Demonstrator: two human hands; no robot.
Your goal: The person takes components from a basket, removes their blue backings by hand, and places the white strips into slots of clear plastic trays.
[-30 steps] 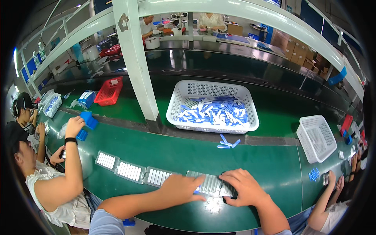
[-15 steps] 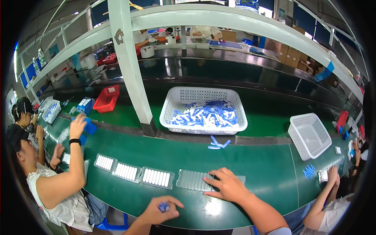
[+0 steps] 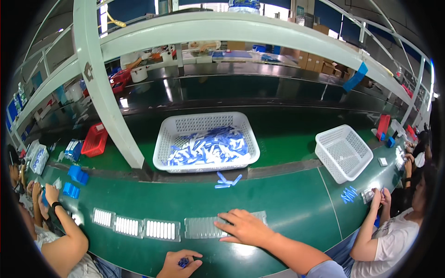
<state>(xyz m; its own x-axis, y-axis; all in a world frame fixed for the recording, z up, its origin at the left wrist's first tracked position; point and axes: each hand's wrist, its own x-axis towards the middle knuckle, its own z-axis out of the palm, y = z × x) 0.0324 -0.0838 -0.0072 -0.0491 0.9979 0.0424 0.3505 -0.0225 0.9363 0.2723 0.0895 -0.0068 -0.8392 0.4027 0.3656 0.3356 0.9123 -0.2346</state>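
My left hand (image 3: 180,264) is closed near the table's front edge, with a bundle of small blue pieces (image 3: 183,262) in its curled fingers; its thumb and forefinger stick out. My right hand (image 3: 245,228) lies palm down over a clear, ribbed plastic tray (image 3: 199,228), fingers stretched out and touching it. The tray's slots left of my hand look unfilled. Part of it, or of a second one, shows beyond my fingers. To the left, in a row, lie three clear trays (image 3: 162,230) filled with slim white pieces.
Behind the trays stands a white basket (image 3: 206,169) of blue and white slim pieces. Several blue pieces (image 3: 228,180) lie before it. A second white basket (image 3: 343,155) is at the right. Co-workers sit on both sides. A white post (image 3: 109,92) rises at the left.
The view has shifted, so the table's contents appear further left. My right hand stays on the clear tray. My left hand stays closed on the blue pieces, now lower in view.
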